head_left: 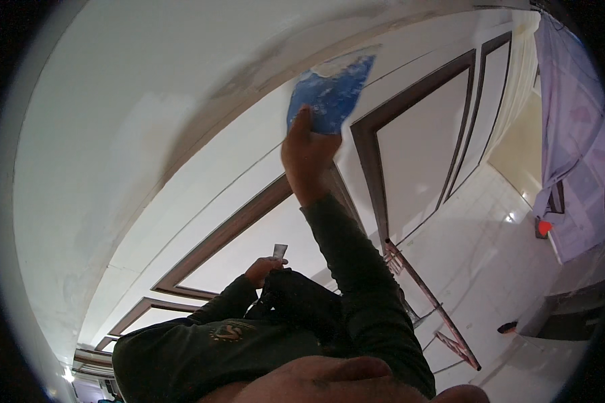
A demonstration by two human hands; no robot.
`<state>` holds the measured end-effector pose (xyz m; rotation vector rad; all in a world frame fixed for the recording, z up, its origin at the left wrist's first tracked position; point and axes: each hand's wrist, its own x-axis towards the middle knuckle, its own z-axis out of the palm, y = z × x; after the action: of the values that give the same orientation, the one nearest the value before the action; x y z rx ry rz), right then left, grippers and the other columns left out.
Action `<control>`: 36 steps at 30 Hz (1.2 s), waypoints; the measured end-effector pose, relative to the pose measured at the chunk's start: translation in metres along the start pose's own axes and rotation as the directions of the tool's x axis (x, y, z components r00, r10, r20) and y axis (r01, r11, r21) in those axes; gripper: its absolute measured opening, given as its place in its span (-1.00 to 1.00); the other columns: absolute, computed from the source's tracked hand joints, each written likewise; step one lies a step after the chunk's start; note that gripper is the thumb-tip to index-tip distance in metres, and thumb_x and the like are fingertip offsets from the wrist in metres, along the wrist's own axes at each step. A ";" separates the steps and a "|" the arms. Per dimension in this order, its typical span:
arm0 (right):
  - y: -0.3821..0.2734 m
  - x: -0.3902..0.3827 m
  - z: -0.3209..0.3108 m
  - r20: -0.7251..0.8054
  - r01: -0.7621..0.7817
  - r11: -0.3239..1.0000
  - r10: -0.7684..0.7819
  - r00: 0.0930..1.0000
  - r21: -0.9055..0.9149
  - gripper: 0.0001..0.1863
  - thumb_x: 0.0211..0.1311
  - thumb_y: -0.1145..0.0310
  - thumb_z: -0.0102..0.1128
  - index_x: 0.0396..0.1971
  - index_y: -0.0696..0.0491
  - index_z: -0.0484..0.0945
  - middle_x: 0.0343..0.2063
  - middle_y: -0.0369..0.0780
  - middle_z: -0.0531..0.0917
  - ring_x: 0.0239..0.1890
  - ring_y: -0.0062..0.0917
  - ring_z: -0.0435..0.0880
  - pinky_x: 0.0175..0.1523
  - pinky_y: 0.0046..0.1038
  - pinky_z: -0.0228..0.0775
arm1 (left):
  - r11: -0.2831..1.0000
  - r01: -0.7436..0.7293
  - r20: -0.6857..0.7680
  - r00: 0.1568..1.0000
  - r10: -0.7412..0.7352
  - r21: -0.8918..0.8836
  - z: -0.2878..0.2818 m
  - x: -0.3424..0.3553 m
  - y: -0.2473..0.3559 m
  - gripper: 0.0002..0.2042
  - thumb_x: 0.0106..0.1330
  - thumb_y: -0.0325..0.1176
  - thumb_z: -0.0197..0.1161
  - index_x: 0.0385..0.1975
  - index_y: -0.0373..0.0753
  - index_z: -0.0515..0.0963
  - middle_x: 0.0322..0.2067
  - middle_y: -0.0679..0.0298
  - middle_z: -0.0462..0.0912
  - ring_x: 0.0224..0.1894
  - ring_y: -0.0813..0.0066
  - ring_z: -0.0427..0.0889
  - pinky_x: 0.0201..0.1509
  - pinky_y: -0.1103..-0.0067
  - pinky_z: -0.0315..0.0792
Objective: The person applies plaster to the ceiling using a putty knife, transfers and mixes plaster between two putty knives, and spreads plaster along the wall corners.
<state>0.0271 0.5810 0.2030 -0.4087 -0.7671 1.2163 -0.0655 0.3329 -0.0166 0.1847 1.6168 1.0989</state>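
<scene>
My right hand [309, 158] is raised high, its fingers wrapped round the lower edge of a wide blue putty spreader [329, 101]. Whitish paste is smeared over the spreader's face and lies thickest along its far edge. That edge is up against the border where the pale ceiling [154, 127] meets the wall; I cannot tell if it touches. Lower down, close to my body, my left hand [263, 270] is closed on a small putty knife [280, 251] with a flared grey metal blade. The knife's handle is mostly hidden in my fingers.
Dark brown frame mouldings [363, 138] run along the white wall. Below, a reddish-brown metal scaffold frame [430, 295] stands over the shiny pale floor [491, 248]. Lilac sheeting [571, 134] hangs at the right, with a small orange-red object [544, 228] near its foot.
</scene>
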 end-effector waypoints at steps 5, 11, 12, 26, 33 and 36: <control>-0.034 0.031 -0.024 -0.153 0.066 0.997 -0.059 0.987 0.047 -0.72 0.11 0.42 0.14 -0.36 0.39 0.44 -0.40 -0.06 0.60 -0.39 -0.43 0.61 -0.27 -0.45 0.41 | 0.996 0.027 0.069 0.997 -0.020 -0.090 -0.003 0.003 -0.015 -0.72 0.22 -0.36 0.14 -0.15 -0.41 0.46 -0.26 0.11 0.53 -0.20 0.34 0.54 -0.10 0.45 0.47; -0.066 0.045 -0.001 -0.234 0.144 0.982 -0.112 0.966 0.123 -0.77 0.12 0.45 0.06 -0.41 0.37 0.45 -0.47 -0.09 0.60 -0.51 -0.46 0.57 -0.30 -0.47 0.39 | 0.995 -0.098 0.085 0.992 0.096 0.029 -0.002 -0.011 -0.016 -0.78 0.19 -0.38 0.18 -0.24 -0.39 0.51 -0.32 0.20 0.57 -0.24 0.43 0.56 -0.14 0.51 0.48; -0.053 0.039 0.007 -0.170 0.292 0.956 -0.288 0.942 -0.002 -0.78 0.13 0.46 0.04 -0.40 0.37 0.44 -0.46 -0.08 0.60 -0.49 -0.45 0.57 -0.30 -0.47 0.38 | 0.995 -0.100 0.084 0.992 0.097 0.027 0.000 -0.013 -0.014 -0.78 0.19 -0.38 0.18 -0.24 -0.39 0.51 -0.32 0.20 0.57 -0.24 0.43 0.56 -0.14 0.51 0.48; -0.020 -0.064 -0.010 0.126 -0.142 0.974 0.121 0.985 0.176 -0.43 0.14 0.23 0.22 -0.01 0.28 0.20 -0.12 -0.05 0.47 -0.13 -0.39 0.53 0.03 -0.38 0.36 | 0.911 -0.275 0.124 0.961 0.248 0.307 -0.014 0.006 -0.030 -0.75 0.30 -0.34 0.04 -0.15 -0.35 0.49 -0.36 0.23 0.47 -0.34 0.47 0.43 -0.26 0.58 0.36; -0.066 -0.042 -0.020 -0.092 -0.014 0.995 0.023 0.995 0.102 -0.51 0.07 0.34 0.23 -0.11 0.29 0.23 -0.24 -0.10 0.52 -0.20 -0.40 0.57 -0.06 -0.41 0.41 | 1.000 -0.001 -0.024 1.000 0.001 -0.002 0.001 -0.016 -0.030 -0.76 0.28 -0.35 0.04 -0.18 -0.33 0.53 -0.34 0.25 0.49 -0.32 0.52 0.42 -0.24 0.61 0.33; -0.056 -0.039 -0.029 -0.059 0.010 1.000 -0.011 0.998 -0.013 -0.55 0.08 0.34 0.21 -0.14 0.29 0.26 -0.22 -0.10 0.51 -0.18 -0.40 0.56 -0.02 -0.39 0.38 | 0.783 -0.397 0.120 0.913 0.389 0.479 -0.012 0.002 -0.040 -0.79 0.24 -0.41 0.01 -0.22 -0.31 0.54 -0.32 0.26 0.50 -0.30 0.53 0.43 -0.25 0.60 0.35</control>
<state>0.0803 0.5299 0.2079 -0.4492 -0.7258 1.1850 -0.0601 0.3053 -0.0474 0.9095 1.8731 0.9547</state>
